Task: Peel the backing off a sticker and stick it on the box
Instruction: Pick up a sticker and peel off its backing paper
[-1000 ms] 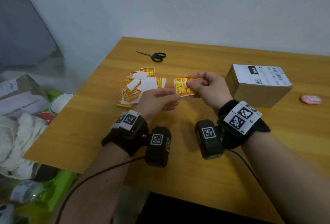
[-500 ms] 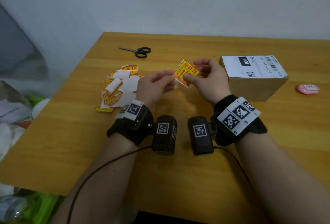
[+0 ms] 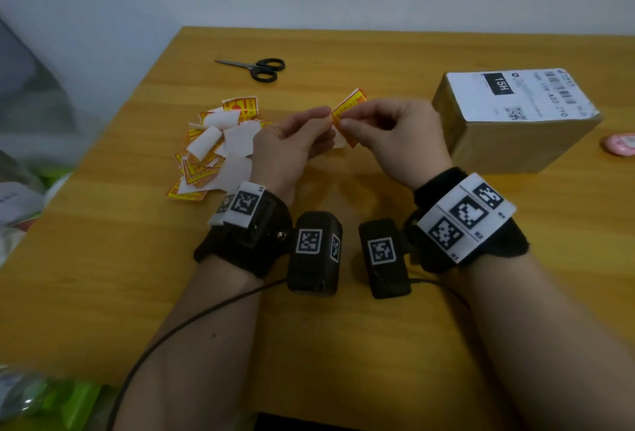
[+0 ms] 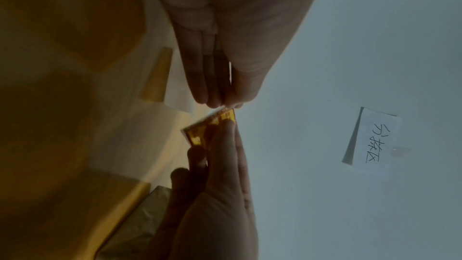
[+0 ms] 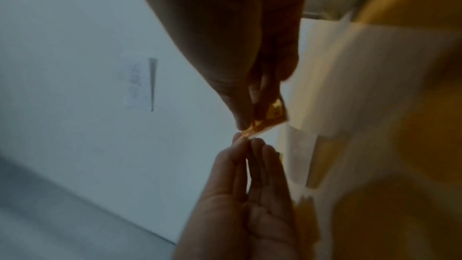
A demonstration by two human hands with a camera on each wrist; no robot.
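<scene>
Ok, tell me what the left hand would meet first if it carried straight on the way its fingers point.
Probably the right hand: the left hand points at it across the small yellow-and-red paper sticker.

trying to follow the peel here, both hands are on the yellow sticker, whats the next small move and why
Probably pull the two pinches slowly apart. The right hand pinches the sticker while the left hand pinches its corner, and a white layer, likely the backing, shows at that edge, so the split looks barely started. The box sits just right of the hands, waiting.
</scene>
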